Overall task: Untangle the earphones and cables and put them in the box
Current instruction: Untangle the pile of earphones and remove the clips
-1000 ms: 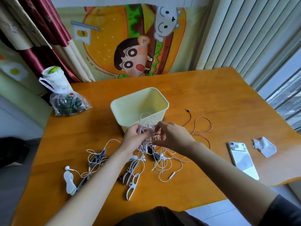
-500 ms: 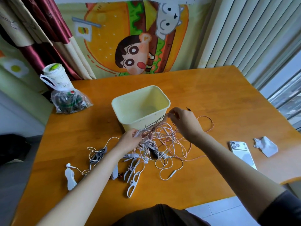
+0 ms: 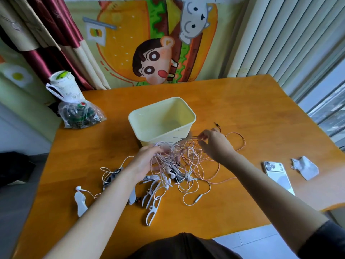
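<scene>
Overlapping box (image 3: 151,123) front: blurred cables (image 3: 169,157).

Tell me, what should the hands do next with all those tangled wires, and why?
Probably the right hand should draw its pinched strand farther right, away from the left hand gripping the tangle. Strands stretch between the two hands but loop together, so nothing is free yet for the box, which looks empty.
</scene>
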Motion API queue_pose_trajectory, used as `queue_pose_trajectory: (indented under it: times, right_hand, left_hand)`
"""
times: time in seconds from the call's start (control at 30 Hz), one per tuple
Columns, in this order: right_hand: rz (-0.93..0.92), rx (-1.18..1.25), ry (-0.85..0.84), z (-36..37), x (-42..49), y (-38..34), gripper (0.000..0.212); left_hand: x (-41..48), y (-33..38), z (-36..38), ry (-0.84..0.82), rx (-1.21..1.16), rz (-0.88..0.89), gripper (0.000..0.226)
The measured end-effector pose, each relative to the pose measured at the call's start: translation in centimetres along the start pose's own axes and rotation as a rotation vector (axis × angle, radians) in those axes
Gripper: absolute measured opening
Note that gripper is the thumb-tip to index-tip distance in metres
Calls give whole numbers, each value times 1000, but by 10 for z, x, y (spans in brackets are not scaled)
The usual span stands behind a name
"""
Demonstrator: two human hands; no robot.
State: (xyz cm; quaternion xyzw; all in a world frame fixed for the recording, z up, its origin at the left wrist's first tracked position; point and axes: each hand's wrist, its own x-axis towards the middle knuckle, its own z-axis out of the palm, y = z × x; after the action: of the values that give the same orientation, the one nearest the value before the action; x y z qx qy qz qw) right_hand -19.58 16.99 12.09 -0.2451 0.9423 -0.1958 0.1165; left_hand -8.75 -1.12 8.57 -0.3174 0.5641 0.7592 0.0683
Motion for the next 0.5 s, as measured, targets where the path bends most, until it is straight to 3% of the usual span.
queue_pose_trajectory:
  times: [0.17,0.37,0.5]
  right_hand:
    - [-123,73,-20,7,-8,-14,28]
    - [-104,70,-158,8,-13,-21,36]
    - [-95,42,-161,6,-12,-20,29]
  left_hand:
    - [0,0,7,-5,45,11,17]
    - [-2,1,7,-18,4,46,24]
    - [-1,0,-1,1,16,39,32]
